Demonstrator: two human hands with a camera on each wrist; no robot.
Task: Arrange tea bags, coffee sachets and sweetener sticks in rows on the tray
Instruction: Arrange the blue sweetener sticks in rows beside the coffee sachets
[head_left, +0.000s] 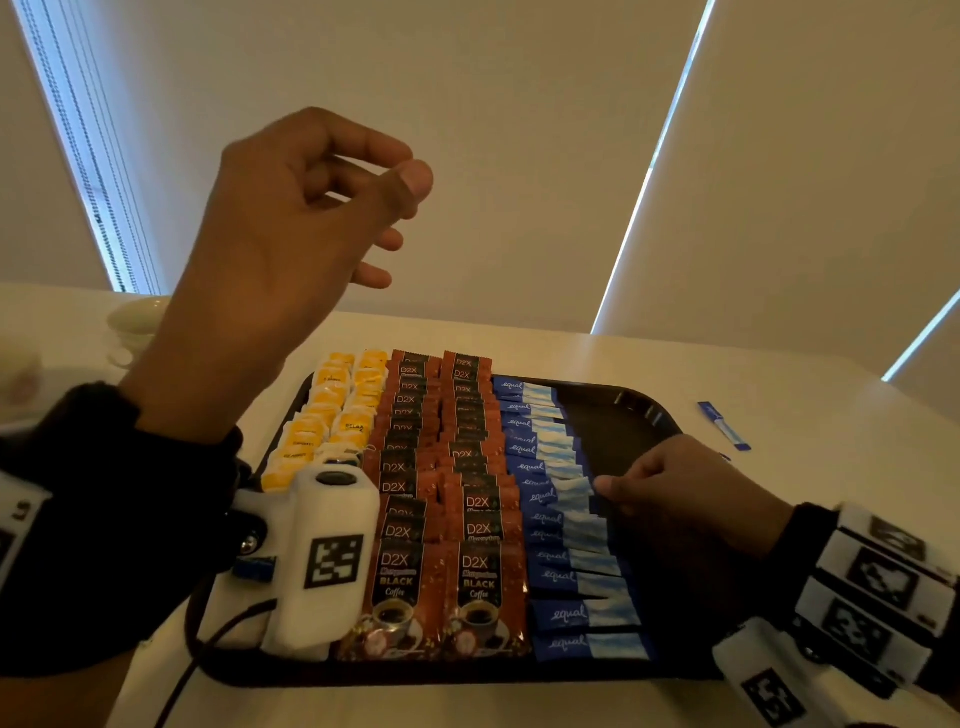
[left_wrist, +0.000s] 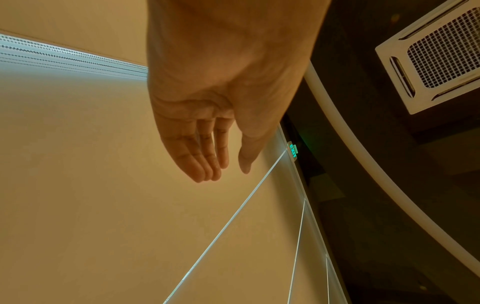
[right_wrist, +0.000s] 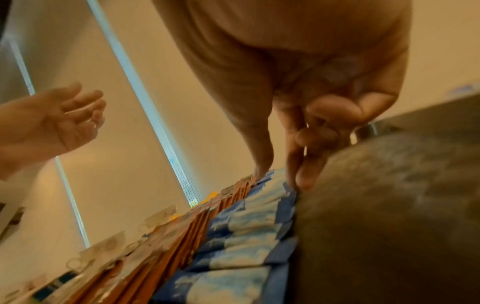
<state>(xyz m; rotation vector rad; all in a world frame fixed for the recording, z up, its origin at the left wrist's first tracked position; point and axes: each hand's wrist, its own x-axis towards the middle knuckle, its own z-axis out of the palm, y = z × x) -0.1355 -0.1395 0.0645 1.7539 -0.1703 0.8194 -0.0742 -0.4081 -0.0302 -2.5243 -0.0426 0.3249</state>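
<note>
Pale tabletop (head_left: 675, 364) carries a dark rectangular plastic tray (head_left: 623, 415) filled with rows: yellow tea bags (head_left: 332, 410), brown D2X coffee sachets (head_left: 441, 467), blue sweetener sticks (head_left: 561, 519). Right hand (head_left: 675, 488) pinches one stick's end mid-row. Left hand (head_left: 291, 228) hovers above, loosely curled, holding nothing. One stray blue stick (head_left: 723, 426) lies beside the tray.

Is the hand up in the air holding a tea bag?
No, the left hand is raised with its fingers loosely curled and nothing in it.

Both wrists wore black cuffs (head_left: 78, 519) carrying white camera blocks (head_left: 327, 561) printed with black square markers; a black cable (head_left: 208, 644) trailed at lower left.
</note>
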